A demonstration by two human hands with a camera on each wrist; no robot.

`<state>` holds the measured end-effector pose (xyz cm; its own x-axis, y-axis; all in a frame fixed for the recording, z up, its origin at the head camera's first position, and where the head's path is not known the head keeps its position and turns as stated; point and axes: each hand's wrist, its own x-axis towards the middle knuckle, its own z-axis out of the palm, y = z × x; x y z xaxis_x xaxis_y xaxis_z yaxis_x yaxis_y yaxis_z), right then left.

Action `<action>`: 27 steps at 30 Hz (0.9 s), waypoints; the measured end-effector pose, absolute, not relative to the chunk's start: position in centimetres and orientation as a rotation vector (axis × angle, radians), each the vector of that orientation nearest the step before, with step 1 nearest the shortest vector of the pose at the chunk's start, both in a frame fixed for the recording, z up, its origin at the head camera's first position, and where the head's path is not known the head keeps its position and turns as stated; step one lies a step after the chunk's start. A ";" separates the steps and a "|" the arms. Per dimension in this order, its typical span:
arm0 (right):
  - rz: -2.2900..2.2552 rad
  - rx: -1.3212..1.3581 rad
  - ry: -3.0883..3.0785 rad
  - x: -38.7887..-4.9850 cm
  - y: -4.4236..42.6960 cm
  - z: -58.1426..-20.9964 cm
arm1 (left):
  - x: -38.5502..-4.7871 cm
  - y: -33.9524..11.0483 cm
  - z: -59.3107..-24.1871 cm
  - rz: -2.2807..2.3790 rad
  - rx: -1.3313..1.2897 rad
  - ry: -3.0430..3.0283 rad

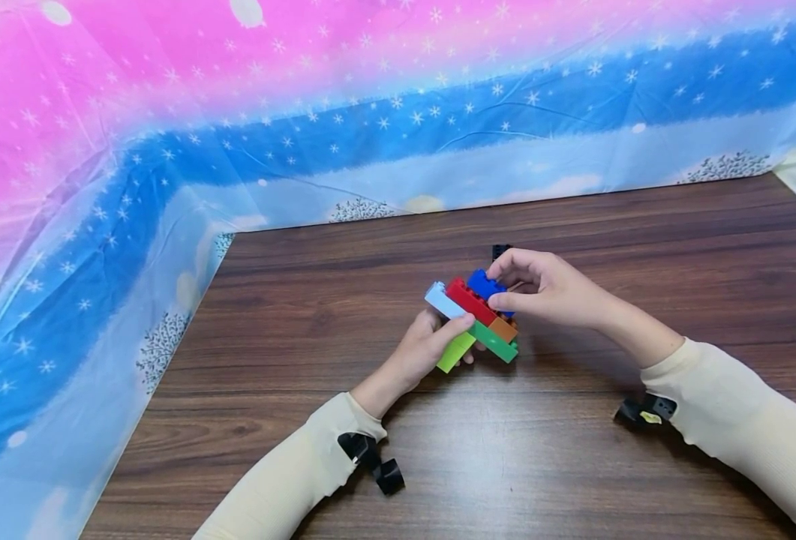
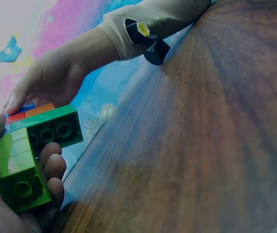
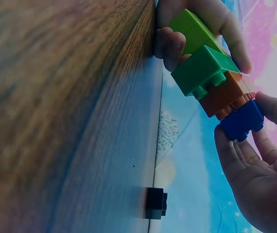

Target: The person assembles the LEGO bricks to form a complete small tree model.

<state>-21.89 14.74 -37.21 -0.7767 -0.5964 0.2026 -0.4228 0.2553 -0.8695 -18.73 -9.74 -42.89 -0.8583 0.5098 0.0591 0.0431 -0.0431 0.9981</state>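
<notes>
My left hand [image 1: 421, 349] grips a joined group of toy building bricks, with the thumb over the front and fingers curled behind. The group has a lime green brick [image 1: 455, 352], a green brick [image 1: 494, 342], a light blue brick [image 1: 444, 299], a red brick [image 1: 470, 299] and an orange brick [image 1: 503, 328]. At its top edge is a blue brick [image 3: 243, 120], which my right hand [image 1: 539, 289] pinches between thumb and fingers. In the right wrist view the blue brick sits against the studs of the orange and red bricks; whether it is fully pressed on, I cannot tell.
A black brick [image 3: 155, 203] stands on the brown wooden table [image 1: 303, 300], just behind my right hand in the head view. Patterned pink and blue cloth [image 1: 370, 127] borders the table's back and left. Black camera mounts [image 1: 370, 457] hang from both sleeves.
</notes>
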 end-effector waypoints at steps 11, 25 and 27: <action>-1.540 -0.980 2.339 -21.9 14.8 -37.3 | -18.7 -9.7 -42.8 1.955 0.563 1.936; -1.544 -0.966 2.305 -22.2 14.8 -37.6 | -18.7 -9.7 -42.7 1.986 0.550 1.908; -1.544 -0.972 2.298 -22.2 14.8 -37.7 | -18.6 -9.7 -42.8 1.983 0.548 1.908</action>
